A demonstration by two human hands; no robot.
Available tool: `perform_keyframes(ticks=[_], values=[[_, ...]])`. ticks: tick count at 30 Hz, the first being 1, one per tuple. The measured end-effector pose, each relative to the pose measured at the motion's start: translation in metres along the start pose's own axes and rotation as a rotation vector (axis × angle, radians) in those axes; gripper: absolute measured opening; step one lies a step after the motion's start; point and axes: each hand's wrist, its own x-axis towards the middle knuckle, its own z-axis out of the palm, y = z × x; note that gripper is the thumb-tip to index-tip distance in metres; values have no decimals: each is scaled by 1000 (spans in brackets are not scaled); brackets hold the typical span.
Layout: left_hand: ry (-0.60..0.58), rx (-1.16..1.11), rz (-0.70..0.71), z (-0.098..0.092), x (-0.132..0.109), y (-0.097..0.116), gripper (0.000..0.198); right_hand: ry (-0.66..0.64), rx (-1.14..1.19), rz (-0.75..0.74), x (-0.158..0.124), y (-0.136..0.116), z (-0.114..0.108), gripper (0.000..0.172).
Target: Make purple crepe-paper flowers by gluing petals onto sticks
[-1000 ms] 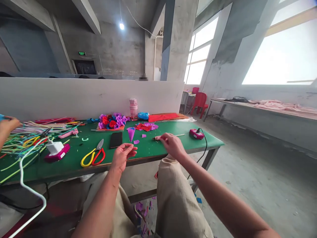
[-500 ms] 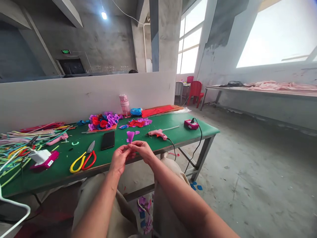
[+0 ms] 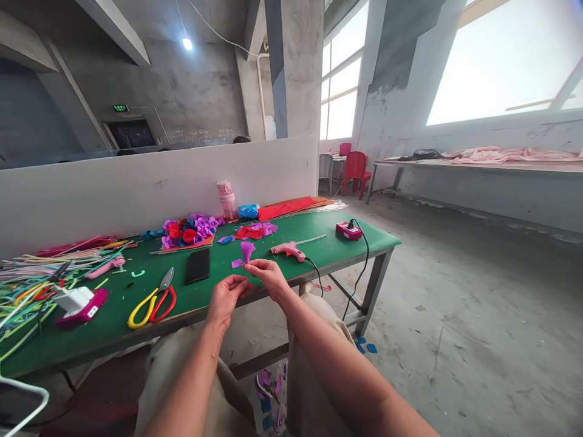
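Note:
My right hand (image 3: 269, 277) pinches the base of a purple crepe-paper petal piece (image 3: 247, 251), which flares upward above the fingertips. Just left of and below it is my left hand (image 3: 226, 296), its thumb and fingers drawn together; whatever is between them is too small to make out. A small purple paper piece (image 3: 237, 263) lies on the green table (image 3: 300, 224) beside the held petal. To the right of it rests a pink glue gun (image 3: 288, 250) with a clear stick in its back end. Scissors (image 3: 159, 297) with yellow and red handles lie left of my hands, near a black phone (image 3: 197, 266).
Purple, red and blue paper flowers (image 3: 189, 230) are heaped at the back, with loose petals (image 3: 255, 230) beside them. A pink bottle (image 3: 227, 200) stands by the partition. Coloured stems (image 3: 27, 273) cover the left end. A corded pink power socket (image 3: 348, 230) sits at right.
My hands have come apart: the right has the purple petal piece slightly higher and to the right, while the left has drawn away a little. The camera view has shifted slightly.

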Motion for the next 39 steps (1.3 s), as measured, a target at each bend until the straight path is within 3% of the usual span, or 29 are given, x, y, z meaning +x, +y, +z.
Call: perform_keyframes(ticks=[7,16,20,24,26,28,33,35,39], values=[[14,66,-3,-4,0,-2,37,-3,-14,-18,4,4,-1,32],[45,-31,19,-1,-4,-2,36,-91,-25,88,-4,14,4,31],[8,11,10,-7,0,2,33,-56,-41,70,-2,10,0,28],[95,-30,125,-20,2,10,6,-59,-67,57,-1,6,-5,25],[124,-113,194,-26,1,16,11,-100,-79,71,-2,6,-5,25],[66,-210,193,-31,-2,21,16,-125,-83,80,-4,7,-4,25],[-200,-406,14,-36,-5,27,6,-152,-66,73,-6,7,-2,26],[-210,-378,-23,-36,-5,26,3,-159,-59,68,-6,7,-1,26],[-148,-297,-17,-34,-4,24,19,-164,-54,71,-6,7,-2,27]])
